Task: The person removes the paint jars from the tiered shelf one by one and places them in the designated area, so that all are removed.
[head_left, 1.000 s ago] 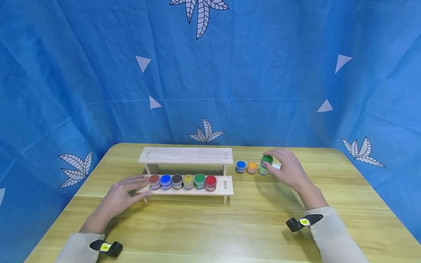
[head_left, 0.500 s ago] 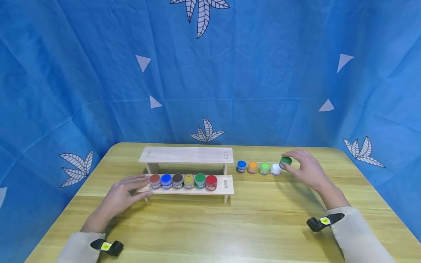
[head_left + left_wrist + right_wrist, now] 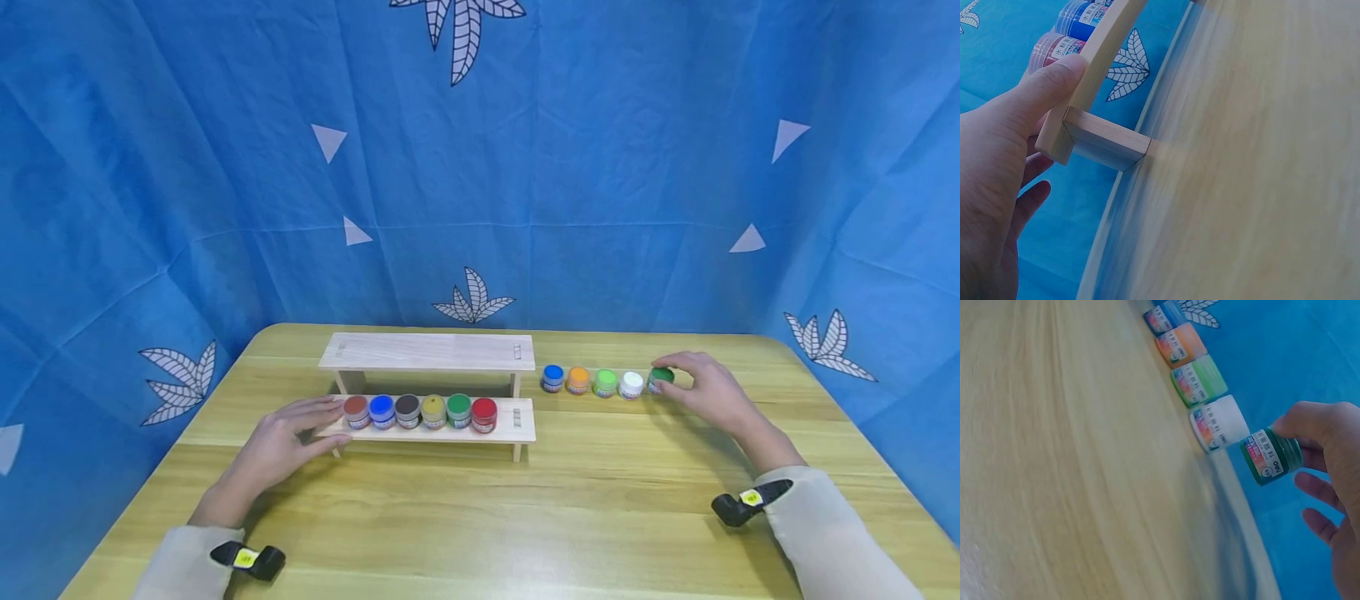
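Observation:
My right hand [image 3: 711,390] pinches a dark green paint jar [image 3: 1270,454] between thumb and fingers, at the right end of a row of jars. Beside it stand a white jar [image 3: 631,385], a light green jar [image 3: 605,383], an orange jar [image 3: 577,381] and a blue jar [image 3: 552,378]. At the left, my left hand [image 3: 281,442] grips the end of the lower shelf of a two-step wooden rack [image 3: 1094,75]. In the left wrist view its thumb lies on the shelf's edge, close to a brown-red jar [image 3: 1050,53]; the other fingers are partly hidden behind the wood.
On the lower shelf, several more jars line up, from a blue-violet jar [image 3: 382,412] to a red jar [image 3: 483,415]. The upper shelf [image 3: 431,352] is bare. A blue patterned cloth [image 3: 637,167] hangs behind the wooden table [image 3: 480,517].
My right hand has carried the dark green jar rightward from above the light green jar, past the white one, and lowered it at the row's right end. My left hand stays at the rack.

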`<state>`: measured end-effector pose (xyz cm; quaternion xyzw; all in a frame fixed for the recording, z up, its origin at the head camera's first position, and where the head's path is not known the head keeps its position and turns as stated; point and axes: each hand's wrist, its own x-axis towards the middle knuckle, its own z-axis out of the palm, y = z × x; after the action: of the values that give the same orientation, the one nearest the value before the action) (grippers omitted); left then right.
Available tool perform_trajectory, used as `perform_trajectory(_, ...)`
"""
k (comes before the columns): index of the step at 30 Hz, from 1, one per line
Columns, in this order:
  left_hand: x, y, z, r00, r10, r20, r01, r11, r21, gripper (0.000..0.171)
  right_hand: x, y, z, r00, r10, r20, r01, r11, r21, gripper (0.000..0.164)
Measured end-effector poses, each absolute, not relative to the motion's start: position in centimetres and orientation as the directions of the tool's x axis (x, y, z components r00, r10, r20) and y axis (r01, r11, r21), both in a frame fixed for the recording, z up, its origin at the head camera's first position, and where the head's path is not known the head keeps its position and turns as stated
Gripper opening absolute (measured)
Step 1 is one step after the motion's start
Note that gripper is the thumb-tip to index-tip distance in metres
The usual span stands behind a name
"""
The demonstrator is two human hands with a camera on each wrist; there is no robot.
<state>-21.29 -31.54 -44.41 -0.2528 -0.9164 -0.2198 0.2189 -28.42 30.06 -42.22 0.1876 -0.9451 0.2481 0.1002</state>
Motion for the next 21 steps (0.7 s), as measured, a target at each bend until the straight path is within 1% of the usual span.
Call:
perform_trajectory(4,-21.3,-31.6,-44.4,-0.789,0.362,0.496,0.548,0.78,0.302,0.049,-28.7,30.2,-42.5,-0.925,-0.308,0.221,-0.377,0.81,-0.45,0.037)
perform_trajectory(8,-21.3,-31.6,-44.4,-0.794,0.36,0.49,0.543,0.783,0.305,0.05,-28.8,30.2,-42.6,-0.93,-0.318,0.185,-0.368,0.811,-0.455,0.039)
perform_trajectory(14,-21.2,-31.5,-44.4,-0.801,0.357,0.481,0.534,0.788,0.306,0.05,-29.0,30.4,-43.1,-0.93,-0.324,0.176,-0.369,0.811,-0.455,0.038)
perform_trajectory(21,-21.2,-31.5,-44.3,-0.799,0.362,0.481,0.536,0.79,0.297,0.049,-28.8,30.5,-43.4,-0.932,-0.327,0.157,-0.361,0.801,-0.478,0.041)
